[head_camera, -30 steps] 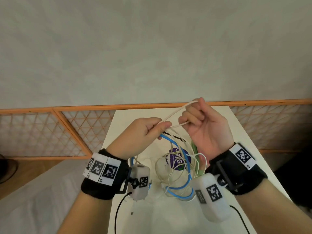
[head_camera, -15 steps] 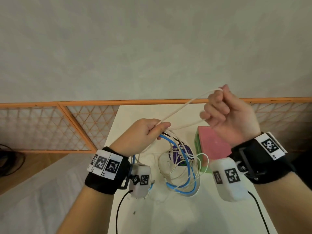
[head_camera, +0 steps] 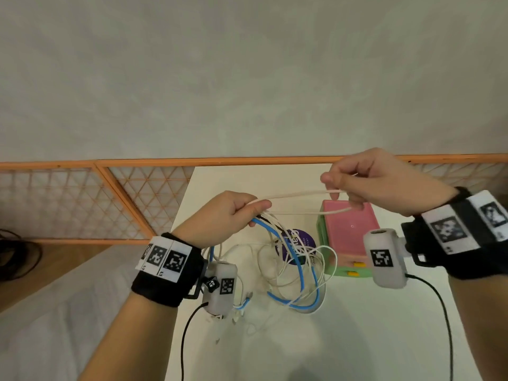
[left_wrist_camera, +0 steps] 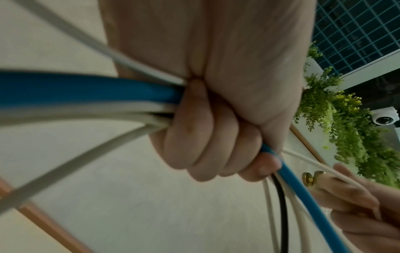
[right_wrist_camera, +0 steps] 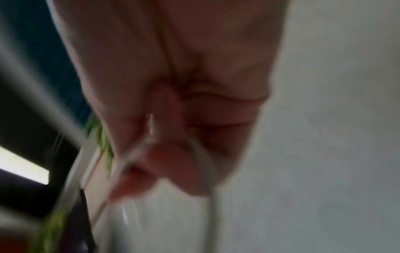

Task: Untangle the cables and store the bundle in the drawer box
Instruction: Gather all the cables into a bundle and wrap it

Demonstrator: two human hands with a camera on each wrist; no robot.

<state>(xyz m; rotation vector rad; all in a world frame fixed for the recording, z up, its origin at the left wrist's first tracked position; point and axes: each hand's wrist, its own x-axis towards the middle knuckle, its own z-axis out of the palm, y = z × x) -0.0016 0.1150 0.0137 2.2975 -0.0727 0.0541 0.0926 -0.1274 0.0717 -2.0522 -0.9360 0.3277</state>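
My left hand (head_camera: 239,213) grips a bundle of cables (head_camera: 294,273) above the white table (head_camera: 316,345): a blue cable (left_wrist_camera: 86,89), several white ones and a black one (left_wrist_camera: 281,214) run through the fist (left_wrist_camera: 216,145). Loops of the bundle hang down onto the table. My right hand (head_camera: 357,185) is raised to the right and pinches a loop of white cable (head_camera: 299,194) drawn taut from the left hand. The right wrist view is blurred but shows curled fingers (right_wrist_camera: 177,154) on a thin white strand. The drawer box (head_camera: 349,237), green with a pink top, stands below the right hand.
A purple round label (head_camera: 298,240) lies on the table under the cables. An orange lattice rail (head_camera: 82,199) runs behind the table against a grey wall. Black cords (head_camera: 184,339) trail from both wrist cameras.
My right hand has pulled the white loop away to the right, stretching it out from the left hand and uncovering the pink-topped box. The left hand has kept its grip.
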